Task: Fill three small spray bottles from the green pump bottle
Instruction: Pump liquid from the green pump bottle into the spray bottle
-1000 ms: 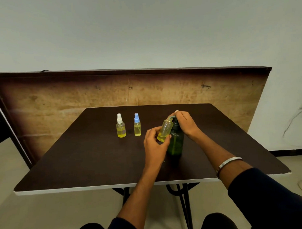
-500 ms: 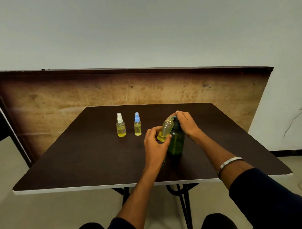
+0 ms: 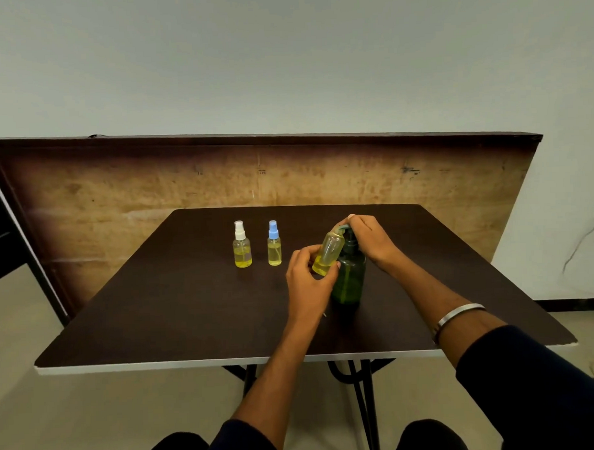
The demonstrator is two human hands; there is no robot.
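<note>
A dark green pump bottle stands on the dark brown table, right of centre. My right hand lies over its pump head, fingers curled on it. My left hand grips an uncapped small bottle, tilted with its mouth up against the pump spout; yellow liquid fills its lower part. Two capped small spray bottles stand farther left, both holding yellow liquid: one with a white cap, one with a blue cap.
A tall wooden board stands upright behind the table. The table's white front edge is near me, with black metal legs beneath. My knees show at the bottom. A cable hangs on the right wall.
Hardly anything has moved. Both hands keep their hold on the tilted small bottle and the pump head; the view shifted very slightly.
</note>
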